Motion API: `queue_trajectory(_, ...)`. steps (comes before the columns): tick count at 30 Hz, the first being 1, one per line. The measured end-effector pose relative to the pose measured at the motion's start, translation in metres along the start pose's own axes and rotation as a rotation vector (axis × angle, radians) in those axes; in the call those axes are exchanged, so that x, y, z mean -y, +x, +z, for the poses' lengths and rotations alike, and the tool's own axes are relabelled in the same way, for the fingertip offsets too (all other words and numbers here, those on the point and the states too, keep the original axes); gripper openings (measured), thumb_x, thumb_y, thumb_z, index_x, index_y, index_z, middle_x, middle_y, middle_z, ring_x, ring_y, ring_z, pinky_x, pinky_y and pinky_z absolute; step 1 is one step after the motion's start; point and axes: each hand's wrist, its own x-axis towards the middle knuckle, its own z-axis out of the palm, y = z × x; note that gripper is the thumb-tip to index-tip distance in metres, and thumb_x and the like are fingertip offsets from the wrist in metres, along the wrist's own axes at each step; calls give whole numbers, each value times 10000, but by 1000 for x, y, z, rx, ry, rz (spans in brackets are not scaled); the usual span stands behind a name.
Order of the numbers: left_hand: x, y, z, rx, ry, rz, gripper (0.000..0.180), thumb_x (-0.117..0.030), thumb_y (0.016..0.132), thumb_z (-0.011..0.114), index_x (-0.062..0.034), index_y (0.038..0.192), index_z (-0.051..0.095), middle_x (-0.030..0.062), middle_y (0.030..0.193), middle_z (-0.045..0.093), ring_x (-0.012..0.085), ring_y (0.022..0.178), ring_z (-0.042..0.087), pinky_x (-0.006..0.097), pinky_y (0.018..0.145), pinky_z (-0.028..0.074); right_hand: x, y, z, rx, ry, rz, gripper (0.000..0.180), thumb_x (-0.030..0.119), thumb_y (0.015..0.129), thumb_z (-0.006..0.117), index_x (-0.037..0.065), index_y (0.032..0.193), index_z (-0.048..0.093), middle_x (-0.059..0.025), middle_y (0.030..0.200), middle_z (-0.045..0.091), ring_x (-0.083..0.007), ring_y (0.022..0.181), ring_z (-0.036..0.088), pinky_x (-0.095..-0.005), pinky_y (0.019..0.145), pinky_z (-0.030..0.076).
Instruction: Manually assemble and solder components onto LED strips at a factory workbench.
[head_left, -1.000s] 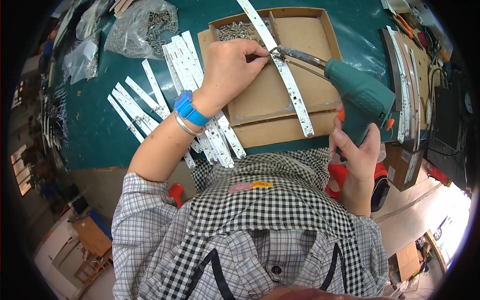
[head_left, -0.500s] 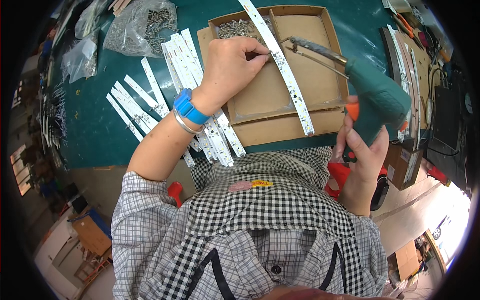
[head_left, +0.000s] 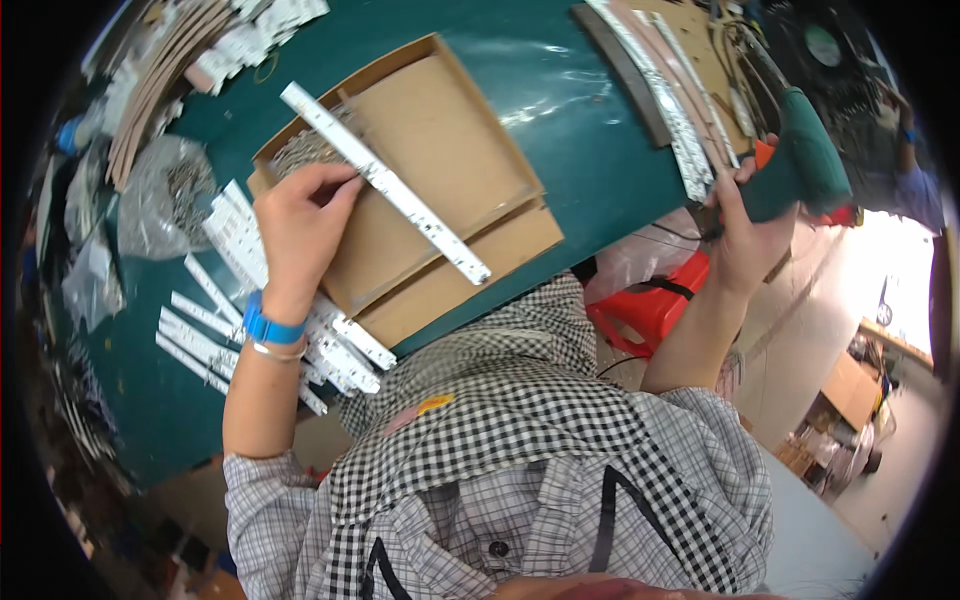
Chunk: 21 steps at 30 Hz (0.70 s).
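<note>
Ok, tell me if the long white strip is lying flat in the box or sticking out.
Sticking out. The strip lies slantwise across the cardboard box, both ends past its walls. The left hand presses it near the upper end.

Bare green tabletop (head_left: 570,130) lies open between cardboard tray (head_left: 450,160) and stacked strips (head_left: 670,110).

The person wears a checked shirt (head_left: 520,470) in black and white — a bold, large check over the shoulders and chest, a finer, paler grid on the sleeves and lower front. Both sleeves are rolled up above the elbow, so the forearms are bare. A white button (head_left: 497,548) shows on the placket, and a small yellow and pink tag (head_left: 420,410) sits near the collar. Just below the left hand (head_left: 295,225), at the wrist, sits a bright blue band (head_left: 268,328) — and right beneath it a thin silver bangle (head_left: 278,351). The right hand (head_left: 745,235) wears nothing at the wrist.
</note>
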Motion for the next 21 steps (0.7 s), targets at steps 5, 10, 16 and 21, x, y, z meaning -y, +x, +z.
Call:
queue_trajectory(5, -10, 0, -5, 14, 50, -9, 164, -52, 776, 760, -17, 936, 739, 91, 826, 736, 148, 699, 695, 269, 666, 547, -47, 19, -44, -132, -610, -165, 352, 24, 751, 774, -3, 1021, 550, -46, 784, 620, -118, 701, 601, -277, 673, 489)
queue_trajectory(10, -37, -16, -21, 62, 126, 230, 243, 30, 739, 746, -19, 976, 718, 107, 874, 720, 201, 747, 696, 299, 693, 552, -60, 28, -45, -98, -873, -96, 535, 42, 702, 761, 56, 1197, 558, -113, 923, 665, -264, 780, 670, -339, 757, 518)
queue_trajectory(16, -80, -31, 8, 448, 151, 786, 325, -101, 703, 720, -69, 1024, 680, 79, 1103, 677, 271, 1073, 579, 378, 873, 499, -87, 52, -45, 80, -1095, -236, 570, 139, 765, 749, 94, 1293, 537, -156, 1143, 657, -352, 1038, 643, -393, 862, 504)
queue_trajectory(21, -69, -37, 16, 561, 309, 860, 246, -210, 717, 621, -76, 906, 702, 15, 893, 638, 203, 981, 542, 327, 913, 437, -93, 54, -46, 182, -1131, -201, 575, 157, 794, 740, 110, 1323, 521, -165, 1193, 635, -332, 1107, 622, -399, 904, 489)
